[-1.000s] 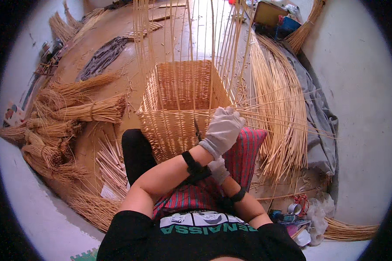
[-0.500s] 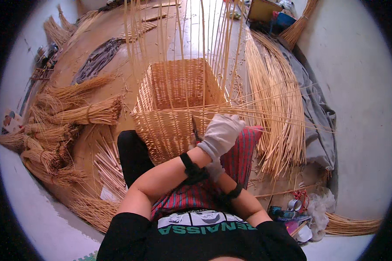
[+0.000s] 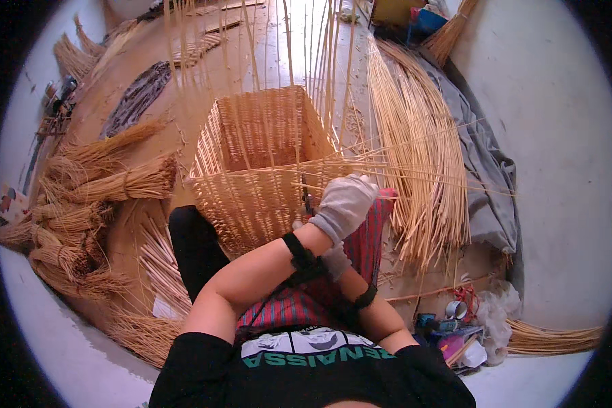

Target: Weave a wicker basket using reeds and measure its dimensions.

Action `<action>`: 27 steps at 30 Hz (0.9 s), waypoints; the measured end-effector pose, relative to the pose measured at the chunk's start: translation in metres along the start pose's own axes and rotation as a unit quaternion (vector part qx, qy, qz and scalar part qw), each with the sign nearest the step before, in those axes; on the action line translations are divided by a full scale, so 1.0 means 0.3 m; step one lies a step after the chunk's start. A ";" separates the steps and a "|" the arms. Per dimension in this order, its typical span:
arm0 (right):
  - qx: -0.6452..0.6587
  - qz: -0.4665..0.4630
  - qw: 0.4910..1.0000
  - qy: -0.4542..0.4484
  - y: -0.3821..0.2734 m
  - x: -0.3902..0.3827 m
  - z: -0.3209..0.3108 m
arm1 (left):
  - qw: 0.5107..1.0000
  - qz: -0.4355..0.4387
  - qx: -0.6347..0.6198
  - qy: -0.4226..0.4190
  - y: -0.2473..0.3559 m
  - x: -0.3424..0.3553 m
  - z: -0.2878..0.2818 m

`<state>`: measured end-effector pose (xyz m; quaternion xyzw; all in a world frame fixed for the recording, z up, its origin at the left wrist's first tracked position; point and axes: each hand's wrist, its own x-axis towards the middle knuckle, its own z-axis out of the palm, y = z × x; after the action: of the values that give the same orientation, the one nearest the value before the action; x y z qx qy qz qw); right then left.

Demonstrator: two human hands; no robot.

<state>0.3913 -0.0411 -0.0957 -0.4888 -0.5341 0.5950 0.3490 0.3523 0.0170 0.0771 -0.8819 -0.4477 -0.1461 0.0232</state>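
Head view: left hand [image 3: 347, 202] curled, right hand [image 3: 335, 260] beneath, grips unclear; basket [image 3: 248, 207] ahead likely light, stiff; hold rim [image 3: 232, 174].

1. Upright canes [image 3: 289, 41] rise from the basket [image 3: 251, 204].
2. My gloved left hand [image 3: 347, 202] grips thin canes [image 3: 381, 167] at the basket's near right corner.
3. My gloved right hand [image 3: 334, 262], mostly hidden by my left forearm [image 3: 265, 268], sits near a dark tool [image 3: 306, 196] before the basket.
4. Straw bundles [image 3: 132, 180] lie left of the basket; a cane pile [image 3: 432, 197] lies right.
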 end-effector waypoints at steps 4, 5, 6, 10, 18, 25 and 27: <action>-0.022 0.008 1.000 0.020 -0.003 -0.010 0.003 | 0.996 0.056 0.018 0.073 0.012 0.010 -0.034; -0.036 0.012 0.999 0.028 -0.003 -0.013 0.001 | 0.992 0.069 0.006 0.110 0.034 0.013 -0.047; -0.056 0.018 0.998 0.035 -0.016 -0.015 0.007 | 0.986 0.078 -0.002 0.146 0.052 0.014 -0.082; -0.174 0.091 0.979 0.054 -0.061 0.028 0.006 | 0.993 0.048 -0.019 0.107 0.122 0.058 -0.107; 0.210 -0.020 0.977 0.031 0.018 0.002 -0.038 | 0.996 -0.084 -0.012 -0.025 0.070 0.085 0.040; 0.011 0.034 0.996 0.081 0.489 0.127 -0.048 | 1.000 -0.015 0.006 0.018 0.093 0.080 0.046; -0.155 0.019 0.969 0.193 0.773 0.206 -0.102 | 0.995 0.071 0.017 0.069 0.174 0.133 -0.001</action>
<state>0.4281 -0.0173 -0.3335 -0.6528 -0.5330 0.4059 0.3536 0.4161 0.0169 0.0934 -0.8988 -0.3836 -0.1968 0.0797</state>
